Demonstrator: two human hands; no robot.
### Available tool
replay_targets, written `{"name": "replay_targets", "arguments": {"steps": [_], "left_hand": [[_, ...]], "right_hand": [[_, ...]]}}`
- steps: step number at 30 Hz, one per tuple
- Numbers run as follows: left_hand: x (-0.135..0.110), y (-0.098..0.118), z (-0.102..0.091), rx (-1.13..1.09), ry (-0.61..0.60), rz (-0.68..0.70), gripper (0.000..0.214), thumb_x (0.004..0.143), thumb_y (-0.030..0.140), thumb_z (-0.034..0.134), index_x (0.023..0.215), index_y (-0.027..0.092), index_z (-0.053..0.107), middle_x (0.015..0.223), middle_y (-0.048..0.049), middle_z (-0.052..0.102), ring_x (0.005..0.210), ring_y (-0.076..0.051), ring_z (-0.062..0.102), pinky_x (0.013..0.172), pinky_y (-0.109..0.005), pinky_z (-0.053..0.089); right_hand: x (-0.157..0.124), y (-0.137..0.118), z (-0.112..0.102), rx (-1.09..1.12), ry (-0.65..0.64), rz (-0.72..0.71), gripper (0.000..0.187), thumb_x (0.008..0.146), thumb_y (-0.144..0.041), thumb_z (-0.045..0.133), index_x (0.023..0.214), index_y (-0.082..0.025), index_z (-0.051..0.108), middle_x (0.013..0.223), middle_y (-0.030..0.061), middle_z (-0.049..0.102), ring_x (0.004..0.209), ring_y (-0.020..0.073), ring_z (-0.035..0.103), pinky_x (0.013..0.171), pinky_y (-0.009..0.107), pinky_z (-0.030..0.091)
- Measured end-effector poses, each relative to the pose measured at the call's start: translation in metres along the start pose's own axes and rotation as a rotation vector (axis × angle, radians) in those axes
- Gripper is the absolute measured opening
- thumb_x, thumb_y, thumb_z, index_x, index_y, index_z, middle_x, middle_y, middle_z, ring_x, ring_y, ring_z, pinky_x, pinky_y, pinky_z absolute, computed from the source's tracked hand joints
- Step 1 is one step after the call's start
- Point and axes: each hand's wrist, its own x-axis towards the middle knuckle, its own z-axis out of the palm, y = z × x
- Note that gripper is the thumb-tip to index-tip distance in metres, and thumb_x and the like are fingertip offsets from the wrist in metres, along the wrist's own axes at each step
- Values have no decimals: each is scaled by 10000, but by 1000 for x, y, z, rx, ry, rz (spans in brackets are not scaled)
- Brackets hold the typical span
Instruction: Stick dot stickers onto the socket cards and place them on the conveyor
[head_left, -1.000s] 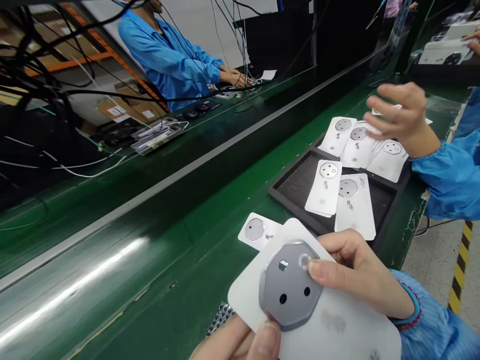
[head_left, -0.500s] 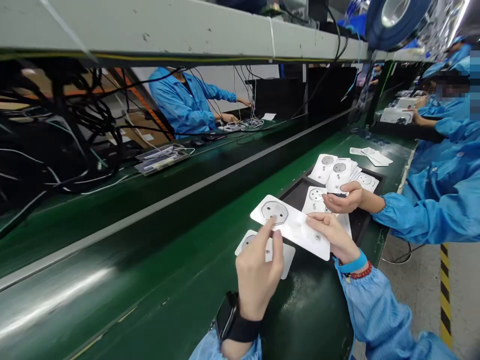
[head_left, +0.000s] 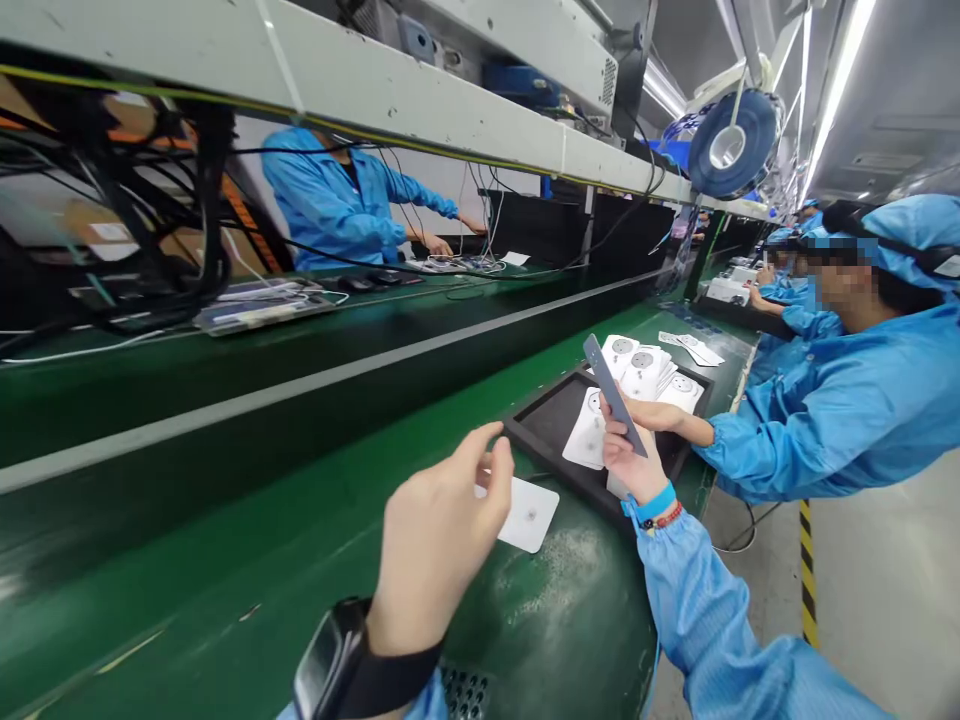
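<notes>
Far left, well beyond the black tray [head_left: 529,432] and across the line, a tangle of black cables [head_left: 161,215] hangs in front of a person in a blue smock [head_left: 330,205], who works at a far bench with both arms stretched forward.

On the near side of the tray, on the green surface [head_left: 195,600], the left hand [head_left: 442,535] is raised with a black watch [head_left: 330,660] on its wrist. It is half open, fingers loosely curled, and has hold of nothing that shows. Just below those fingers lies a white card [head_left: 529,513], flat on the surface and just outside the tray; from this view I cannot tell whether they touch it.

At the tray's near edge, the right hand [head_left: 626,455], with a blue band [head_left: 654,503] and a red beaded bracelet [head_left: 664,517] at the wrist, pinches a grey plate [head_left: 611,393] by its lower end. The plate stands tilted, seen almost edge-on, above the tray and clear of it. The hand's work at this moment is holding that plate up.

Inside the tray lies a white card [head_left: 586,432], and more cards [head_left: 641,370] overlap at its far end. From the right, a co-worker's hand [head_left: 652,414] reaches in over the tray's rim, just beside the right hand, from a blue sleeve [head_left: 817,430].
</notes>
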Motion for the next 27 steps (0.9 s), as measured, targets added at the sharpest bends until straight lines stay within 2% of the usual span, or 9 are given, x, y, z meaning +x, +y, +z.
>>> {"name": "replay_targets", "arguments": {"steps": [3,7,11,13,16,20,23,25,27], "left_hand": [[3,-4,-19,-23,28,-97,281,866,325,461,914,187,701,681,-23,734,616,-232,691,543,-290,430],[3,1,-44,-66,232,-166,240,873,338,492,851,227,703,712,11,743,497,-169,625,509,-273,400],[3,3,-41,-48,276,-117,208,864,313,525,808,224,704,684,19,739,462,-163,601,468,-270,373],[3,4,-27,-22,247,-23,222,864,285,508,799,202,703,681,-6,736,521,-194,641,482,-283,407],[-1,6,-3,-36,150,142,255,877,229,450,833,164,693,834,-68,755,750,-249,706,637,-320,514],[-10,12,13,-101,31,214,233,878,200,450,894,150,677,1009,-118,732,955,-270,677,812,-370,542],[-4,25,17,-108,-55,266,196,852,194,491,798,142,673,1312,-181,583,1177,-314,553,962,-434,481],[12,40,24,-75,-168,356,200,821,184,513,707,140,672,1473,-166,425,1255,-328,467,1014,-438,438],[32,58,37,-13,-294,501,215,797,180,520,694,130,701,1521,-131,364,1254,-323,449,1003,-428,438]], "right_hand": [[2,0,-7,56,-26,-18,204,897,-162,482,1079,-208,563,608,-94,424,391,32,282,400,114,352],[4,1,-17,64,-35,-48,163,900,-183,472,1037,-217,553,562,-110,400,378,42,239,411,129,347],[2,1,-21,28,-9,-94,99,895,-228,496,961,-220,570,471,-130,303,359,67,170,400,165,309],[1,1,-21,6,9,-104,84,881,-243,522,935,-216,581,447,-137,257,355,74,139,398,185,290],[1,3,-23,-16,36,-114,78,847,-252,560,900,-201,588,441,-140,228,357,75,121,412,197,289],[3,6,-29,-37,78,-131,71,828,-258,582,850,-191,578,444,-137,208,360,77,129,426,200,292],[5,8,-34,-54,114,-143,108,866,-282,560,850,-177,581,445,-131,217,358,72,169,440,196,303],[7,8,-37,-76,138,-147,194,920,-333,524,852,-160,580,462,-121,264,365,62,219,446,191,314],[9,8,-38,-113,157,-143,290,963,-399,489,845,-146,571,514,-101,362,388,50,293,444,185,333]]}}
